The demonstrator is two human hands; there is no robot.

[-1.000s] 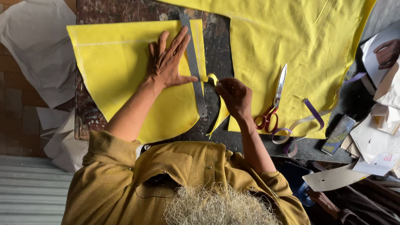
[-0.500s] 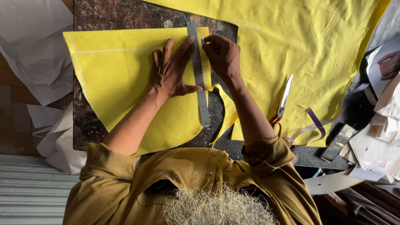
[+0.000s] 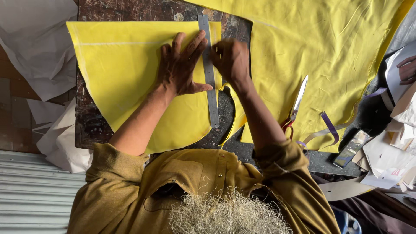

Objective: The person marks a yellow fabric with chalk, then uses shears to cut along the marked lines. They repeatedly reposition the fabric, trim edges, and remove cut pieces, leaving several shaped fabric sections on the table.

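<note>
Yellow fabric piece (image 3: 125, 82) lies flat at the counter's (image 3: 89, 125) nine o'clock; left hand (image 3: 180, 67), fingers spread, pins the steel ruler (image 3: 209, 69); right hand (image 3: 232, 58), grip unclear, works alongside; firm, even pressure should keep the ruler true.

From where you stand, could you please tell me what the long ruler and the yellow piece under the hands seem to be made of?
The ruler looks like metal: grey, thin, straight, with a dull sheen. The yellow piece looks like woven cloth, matte, lying flat with soft creases and a cut curved edge. The left hand presses on it; the right hand is at the ruler.
</note>
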